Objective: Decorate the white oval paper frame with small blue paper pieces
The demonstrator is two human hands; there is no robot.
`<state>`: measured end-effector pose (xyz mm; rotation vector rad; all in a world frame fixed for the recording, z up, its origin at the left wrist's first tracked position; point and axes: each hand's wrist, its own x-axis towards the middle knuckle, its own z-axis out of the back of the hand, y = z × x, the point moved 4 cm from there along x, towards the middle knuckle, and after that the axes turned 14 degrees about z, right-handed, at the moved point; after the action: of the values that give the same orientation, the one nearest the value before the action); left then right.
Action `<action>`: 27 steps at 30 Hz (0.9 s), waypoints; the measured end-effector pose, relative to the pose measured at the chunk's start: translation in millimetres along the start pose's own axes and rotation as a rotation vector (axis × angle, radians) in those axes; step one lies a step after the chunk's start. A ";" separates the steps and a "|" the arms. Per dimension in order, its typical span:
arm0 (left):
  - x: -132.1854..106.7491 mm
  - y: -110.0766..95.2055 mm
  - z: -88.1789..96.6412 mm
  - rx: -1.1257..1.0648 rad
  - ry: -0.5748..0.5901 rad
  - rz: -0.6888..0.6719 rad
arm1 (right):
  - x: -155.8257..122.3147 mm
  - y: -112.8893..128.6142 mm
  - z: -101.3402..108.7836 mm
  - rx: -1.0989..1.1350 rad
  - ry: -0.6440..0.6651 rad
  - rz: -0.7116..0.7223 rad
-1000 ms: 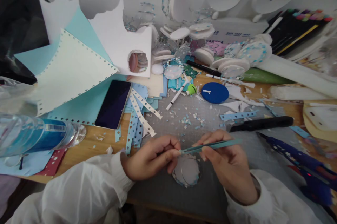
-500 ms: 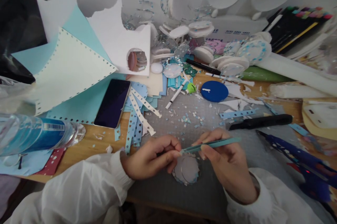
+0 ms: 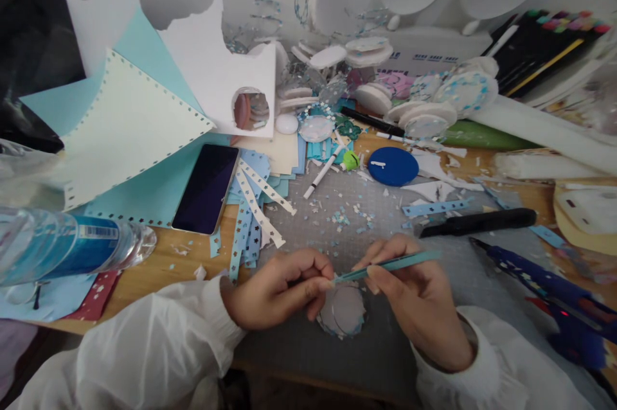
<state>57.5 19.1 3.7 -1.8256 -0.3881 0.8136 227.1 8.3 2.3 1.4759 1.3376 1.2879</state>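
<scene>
Gripping teal tweezers (image 3: 402,262), your right hand (image 3: 418,299) is keeping its earlier pose. Your left hand (image 3: 285,289) is pinching at their tip, its contents unclear.

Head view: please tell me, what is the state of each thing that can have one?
Right hand, closed around tweezers.
Left hand, pinching at the tweezers' tips.
Phone, screen dark.
Glue gun, red light lit.
White paper, ragged along its top edge.
Pale strips, punched with flower shapes.
Blue disc, lying flat.
</scene>
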 end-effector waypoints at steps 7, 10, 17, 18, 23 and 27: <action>-1.3 -0.2 1.9 -0.014 -0.042 0.003 | 0.4 -1.3 0.8 0.049 -0.065 -0.017; -2.2 -2.1 3.7 -0.005 -0.078 -0.017 | 1.4 -2.2 1.6 0.063 -0.109 -0.028; -2.0 -1.3 4.7 0.104 -0.155 0.003 | 0.9 -4.4 0.1 0.064 -0.109 -0.019; -1.9 -1.1 4.8 0.110 -0.164 0.001 | 0.4 -4.6 -0.1 0.064 -0.102 -0.015; -2.1 -1.2 5.5 0.133 -0.189 0.002 | -1.0 -4.9 0.5 0.049 -0.091 -0.012; -2.7 -1.3 5.6 0.154 -0.185 0.021 | -0.4 -4.7 0.3 0.045 -0.078 -0.026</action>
<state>51.8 21.8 4.7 -1.6196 -0.4133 1.0034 226.4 8.7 -2.3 1.5187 1.3380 1.1791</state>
